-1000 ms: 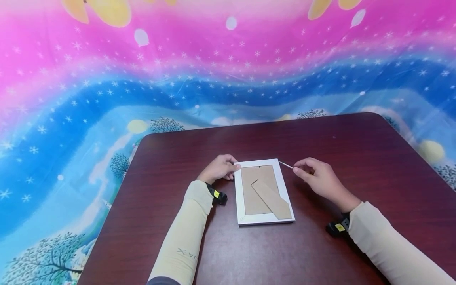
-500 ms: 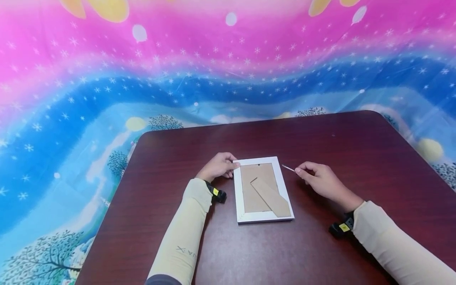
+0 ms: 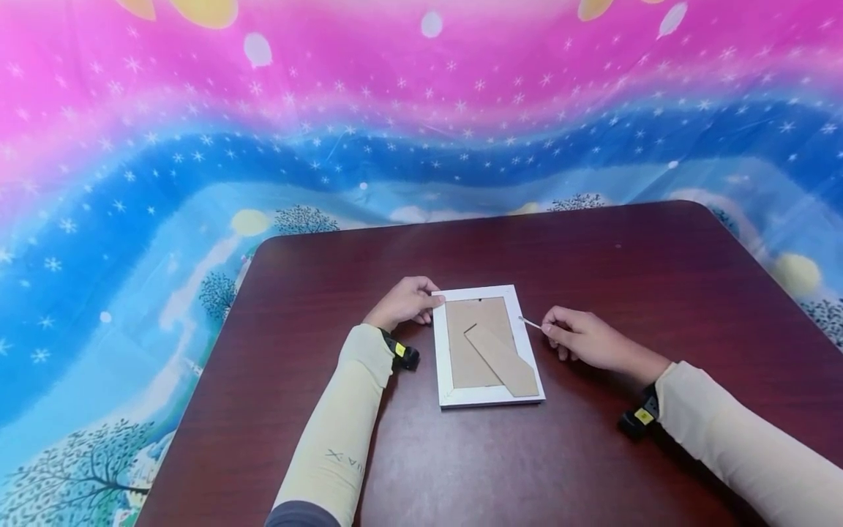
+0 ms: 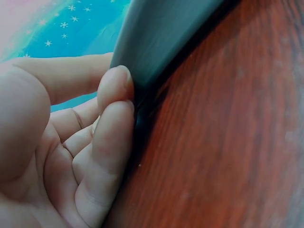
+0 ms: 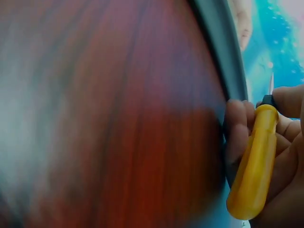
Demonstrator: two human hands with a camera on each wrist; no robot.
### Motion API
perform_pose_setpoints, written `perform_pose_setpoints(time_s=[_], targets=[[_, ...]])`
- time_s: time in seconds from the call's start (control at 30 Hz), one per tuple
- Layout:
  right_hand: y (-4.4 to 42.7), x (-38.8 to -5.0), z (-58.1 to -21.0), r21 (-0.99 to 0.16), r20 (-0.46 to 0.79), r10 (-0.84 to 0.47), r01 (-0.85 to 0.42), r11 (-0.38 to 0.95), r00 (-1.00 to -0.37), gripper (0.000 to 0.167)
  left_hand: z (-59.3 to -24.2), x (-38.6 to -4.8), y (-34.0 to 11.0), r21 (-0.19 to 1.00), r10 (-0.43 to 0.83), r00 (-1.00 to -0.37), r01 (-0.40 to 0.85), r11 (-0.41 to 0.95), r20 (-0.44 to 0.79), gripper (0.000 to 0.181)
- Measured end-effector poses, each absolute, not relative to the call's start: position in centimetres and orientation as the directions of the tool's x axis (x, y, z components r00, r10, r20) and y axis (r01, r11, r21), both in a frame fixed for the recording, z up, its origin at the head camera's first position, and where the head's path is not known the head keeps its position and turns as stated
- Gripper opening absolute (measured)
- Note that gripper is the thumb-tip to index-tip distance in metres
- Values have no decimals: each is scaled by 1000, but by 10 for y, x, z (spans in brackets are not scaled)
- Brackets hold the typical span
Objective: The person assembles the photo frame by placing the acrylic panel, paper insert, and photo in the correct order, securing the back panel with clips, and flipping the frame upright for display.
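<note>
A white picture frame lies back side up on the table, its brown backing board and slanted stand showing. The left hand grips its far left corner; in the left wrist view the fingers of the left hand touch the frame's side. At the frame's right edge, the right hand pinches a screwdriver whose thin metal shaft reaches the border. The right wrist view shows its yellow handle against the right hand.
The dark red wooden table extends around the frame. Behind it hangs a pink and blue cloth with snowflakes and trees. Black wrist cameras sit at the left wrist and right wrist.
The right hand and screwdriver have moved down along the frame's right side, from beside the top corner to the upper part of that edge. The left hand keeps its grip on the corner.
</note>
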State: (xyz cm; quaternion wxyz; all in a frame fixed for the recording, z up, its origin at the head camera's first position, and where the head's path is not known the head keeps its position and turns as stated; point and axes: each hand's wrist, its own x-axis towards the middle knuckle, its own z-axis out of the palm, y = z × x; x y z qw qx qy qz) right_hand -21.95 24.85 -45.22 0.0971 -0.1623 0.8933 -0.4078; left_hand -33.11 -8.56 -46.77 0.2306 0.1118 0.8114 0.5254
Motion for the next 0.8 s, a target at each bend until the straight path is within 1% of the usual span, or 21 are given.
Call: perform_pose_setpoints(time_s=[0.13, 0.27, 0.4, 0.57, 0.67, 0.8], targets=[[248, -224, -451, -724, -77, -386, -214, 655, -919, 15, -468, -332, -85, 902, 414, -872, -66, 427, -260, 18], [248, -228, -453, -661, -52, -398, -267, 701, -916, 11, -468, -333, -84, 901, 411, -875, -63, 429, -257, 20], [248, -230, -455, -641, -24, -419, -308, 703, -908, 9, -469, -334, -85, 899, 425, -868, -53, 436, -257, 26], [250, -231, -456, -620, -12, -416, -319, 717, -909, 20, -469, -332, -87, 890, 459, -852, -18, 455, -252, 37], [251, -233, -455, -594, -7, -407, -324, 737, -914, 26, -468, -331, -87, 891, 470, -845, -15, 454, -254, 36], [252, -234, -454, -578, -1, -406, -331, 746, -914, 26, -467, -330, -86, 898, 472, -843, -29, 439, -258, 32]])
